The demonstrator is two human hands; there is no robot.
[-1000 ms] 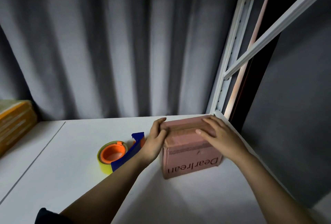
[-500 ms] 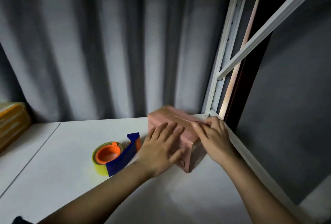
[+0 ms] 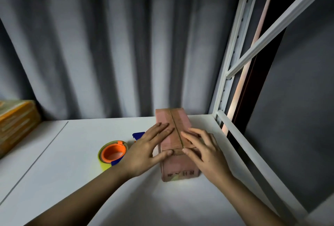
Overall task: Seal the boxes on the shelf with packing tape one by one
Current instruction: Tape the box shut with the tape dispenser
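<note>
One pink box [image 3: 178, 135] is seen on the white shelf [image 3: 72, 171], toward the right end and close to the metal upright [image 3: 226, 81], with its long axis running near to far. A seam runs along the middle of the top face; whether tape already covers it cannot be told.

The left hand [image 3: 144, 151] is laid flat on the left half of the top, fingers spread, thumb along the near top edge. The right hand [image 3: 204, 150] is laid flat on the right half, fingers spread, thumb likewise at the near edge. Nothing is pinched or gripped by either.

Handling, judged: the box is taken to be light, stiff cardboard with flaps that spring up unless pressed. It is probably best steadied by flat pressure on both flaps beside the seam, or grasped by its long side walls. The smooth shelf may let it slide.

Count: one pink box; one tape dispenser [image 3: 113, 153], with yellow roll, orange hub and blue frame, lying just left of the box, untouched; one stack of yellow-brown cartons [image 3: 16, 122] at far left, number not discernible.
</note>
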